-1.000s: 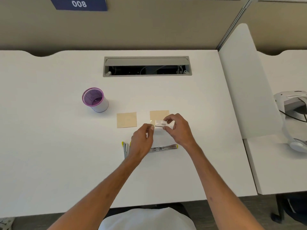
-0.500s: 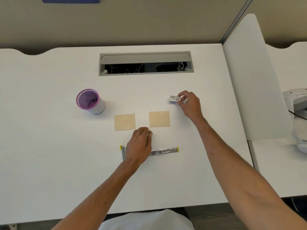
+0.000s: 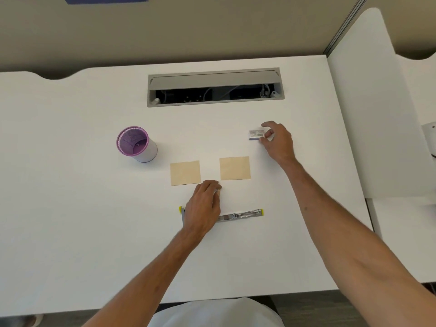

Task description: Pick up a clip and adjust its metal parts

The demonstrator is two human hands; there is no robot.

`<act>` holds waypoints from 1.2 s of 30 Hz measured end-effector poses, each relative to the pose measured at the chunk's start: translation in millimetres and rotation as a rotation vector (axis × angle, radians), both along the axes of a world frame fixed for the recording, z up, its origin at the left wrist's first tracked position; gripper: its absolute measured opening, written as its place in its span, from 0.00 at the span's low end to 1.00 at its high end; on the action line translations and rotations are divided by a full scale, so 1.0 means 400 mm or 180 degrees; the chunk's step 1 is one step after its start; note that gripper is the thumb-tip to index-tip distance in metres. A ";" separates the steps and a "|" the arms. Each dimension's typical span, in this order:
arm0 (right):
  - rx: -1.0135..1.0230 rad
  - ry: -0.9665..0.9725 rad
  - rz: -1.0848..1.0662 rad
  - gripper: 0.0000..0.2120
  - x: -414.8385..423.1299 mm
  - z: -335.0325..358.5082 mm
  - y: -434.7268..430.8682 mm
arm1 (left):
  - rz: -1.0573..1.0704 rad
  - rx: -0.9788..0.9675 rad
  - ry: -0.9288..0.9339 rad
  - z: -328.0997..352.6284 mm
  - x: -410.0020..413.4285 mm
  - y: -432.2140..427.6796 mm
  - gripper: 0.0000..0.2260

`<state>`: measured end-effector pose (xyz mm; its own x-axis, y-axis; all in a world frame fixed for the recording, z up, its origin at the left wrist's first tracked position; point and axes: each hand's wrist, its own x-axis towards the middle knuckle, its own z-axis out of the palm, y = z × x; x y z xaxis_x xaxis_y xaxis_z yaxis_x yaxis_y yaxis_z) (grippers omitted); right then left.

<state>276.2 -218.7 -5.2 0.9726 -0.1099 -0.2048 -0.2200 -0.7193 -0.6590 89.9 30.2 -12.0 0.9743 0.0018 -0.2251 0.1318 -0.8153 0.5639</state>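
Since a second ago the right hand [image 3: 277, 142] has carried the small packet [image 3: 256, 135] from the tan squares to the surface's far right. Its fingers pinch the packet; the left hand [image 3: 203, 206] rests loosely curled near the foil sachet [image 3: 240, 214].

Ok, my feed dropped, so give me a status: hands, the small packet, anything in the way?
Right hand pinches small packet, low over desk. Left hand curled, contents unclear. Nothing obstructing.
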 end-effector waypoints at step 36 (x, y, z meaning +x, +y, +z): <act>-0.0587 0.0159 0.1593 0.07 -0.536 -0.007 0.072 | -0.0993 0.0309 -0.0015 -0.007 -0.126 -0.086 0.14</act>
